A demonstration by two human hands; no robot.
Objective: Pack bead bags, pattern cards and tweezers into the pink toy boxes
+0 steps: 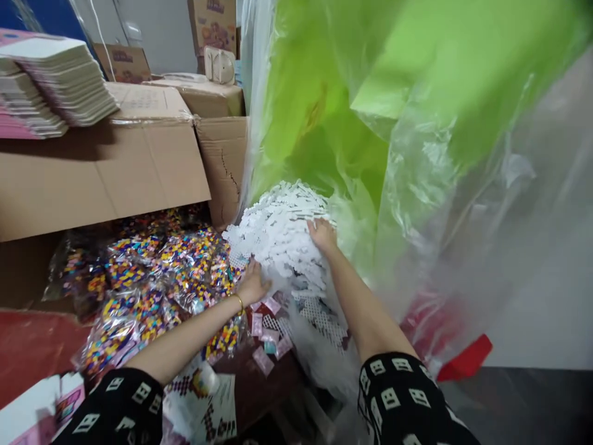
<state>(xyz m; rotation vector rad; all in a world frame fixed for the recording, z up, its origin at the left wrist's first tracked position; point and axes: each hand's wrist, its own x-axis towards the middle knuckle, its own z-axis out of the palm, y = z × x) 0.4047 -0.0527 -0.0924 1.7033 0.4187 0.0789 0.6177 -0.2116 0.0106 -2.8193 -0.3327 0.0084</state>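
Big pile of white pieces [273, 232] between and beyond hands. Left hand [253, 283] open, at near edge of pile. Right hand [323, 236] on pile's right side; can't tell if gripping. Bags of bright bits [183, 256] left of left hand. Small pink packets [269, 335] just below left hand.

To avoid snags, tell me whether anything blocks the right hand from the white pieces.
Nothing visible does: the right hand is already at the heap of white pieces. Clear plastic hangs to its right, not visibly in between.
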